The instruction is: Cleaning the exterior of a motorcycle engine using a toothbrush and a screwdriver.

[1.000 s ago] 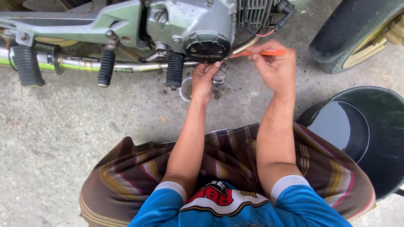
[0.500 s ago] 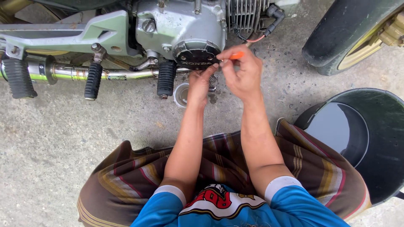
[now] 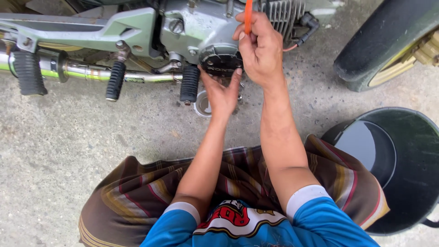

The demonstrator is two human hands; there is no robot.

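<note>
- Nearest the camera, a striped brown cloth covers the person's lap, with blue sleeves above it.
- To the right, a black bucket stands on the concrete floor, a round dark lid leaning inside it.
- The left hand reaches forward, fingers spread and apart, palm turned towards the engine, fingertips touching the lower edge of a round black engine cover; it grips nothing.
- Just beside that hand, on the floor, sits a small round metal cup, partly hidden by the palm.
- The right hand is higher and farther, fingers closed tight round an orange tool handle that points up out of the frame; its working end is not visible.
- Beyond them is the grey motorcycle engine, with black rubber footpegs and a chrome exhaust pipe running left.
- At far right, a black tyre rests on the floor.
</note>
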